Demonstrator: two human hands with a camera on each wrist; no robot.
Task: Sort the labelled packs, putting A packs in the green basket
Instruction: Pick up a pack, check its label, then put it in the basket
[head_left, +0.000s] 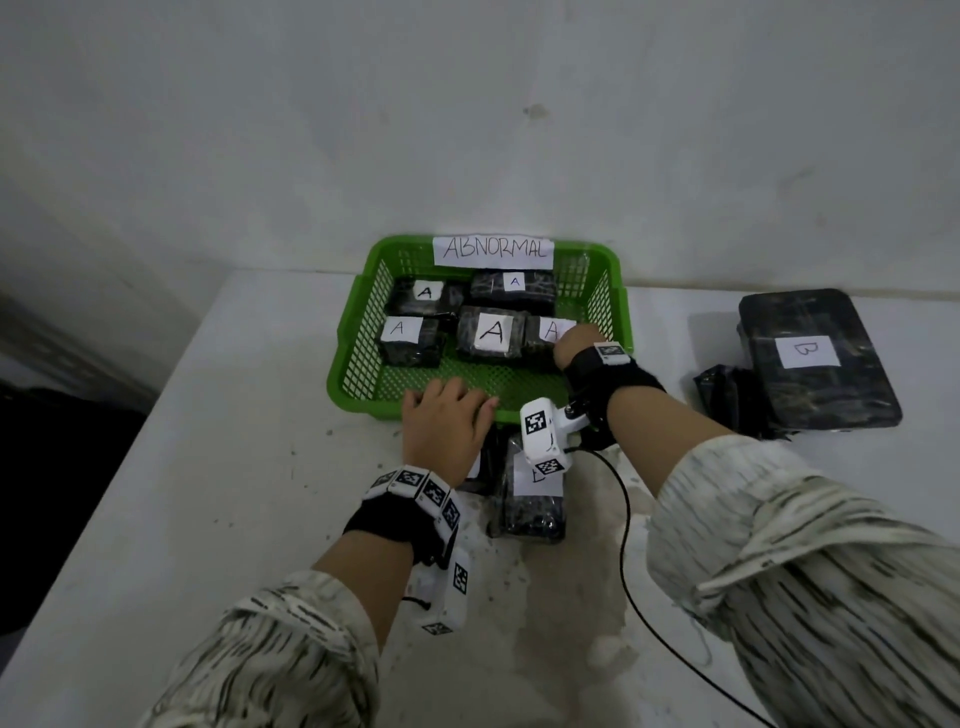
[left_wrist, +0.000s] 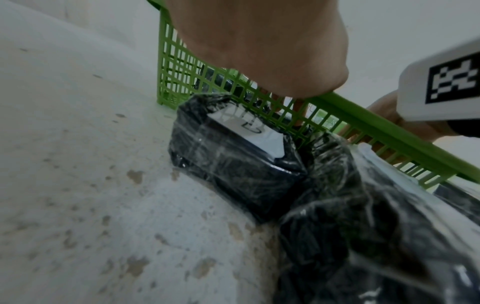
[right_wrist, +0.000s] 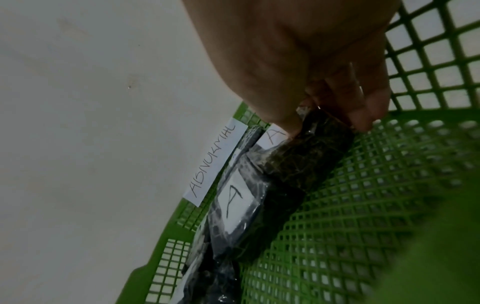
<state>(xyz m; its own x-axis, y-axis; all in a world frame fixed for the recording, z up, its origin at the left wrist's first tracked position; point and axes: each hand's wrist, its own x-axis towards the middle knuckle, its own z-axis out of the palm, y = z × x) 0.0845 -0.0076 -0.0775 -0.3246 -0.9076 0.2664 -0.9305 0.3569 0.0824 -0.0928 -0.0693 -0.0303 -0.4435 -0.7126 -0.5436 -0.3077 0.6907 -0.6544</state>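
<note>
The green basket (head_left: 358, 338) labelled ABNORMAL stands at the table's back edge and holds several black packs marked A. My right hand (head_left: 574, 343) reaches into its right side and pinches the end of an A pack (head_left: 543, 335) that lies beside the big A pack (head_left: 491, 332). In the right wrist view, thumb and fingers (right_wrist: 363, 121) grip that A pack (right_wrist: 311, 156) just above the basket floor (right_wrist: 389, 185). My left hand (head_left: 447, 415) lies on the near rim, its fingers curled over the rim (left_wrist: 389, 127) into the basket.
Two wrapped black packs lie on the table just in front of the basket: one (head_left: 530, 499) below my right wrist, one (left_wrist: 233, 156) under my left hand with a label like B. A large B pack (head_left: 815, 358) and a crumpled black pack (head_left: 727, 395) lie at right. A black cable (head_left: 628, 545) trails across the table.
</note>
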